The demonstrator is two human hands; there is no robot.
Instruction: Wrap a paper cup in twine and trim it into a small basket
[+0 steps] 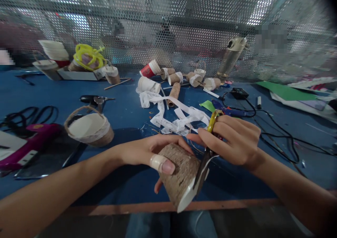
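My left hand [147, 153] is closed round a paper cup wrapped in brown twine [181, 176], held tilted with its white rim toward me; a plaster is on the thumb. My right hand [231, 139] grips scissors with yellow handles [210, 139], whose dark blades point down at the cup's rim. Both hands are just above the front edge of the blue table [131, 104].
A twine-wrapped cup basket with a handle [89, 129] stands left. White lace ribbon [179, 118] lies behind the hands. A purple glue gun [28, 143], black cables [276, 132], several wrapped cups [195, 78], a red cup [150, 69] and green paper [286, 92] lie around. Perforated metal screen [168, 27] behind.
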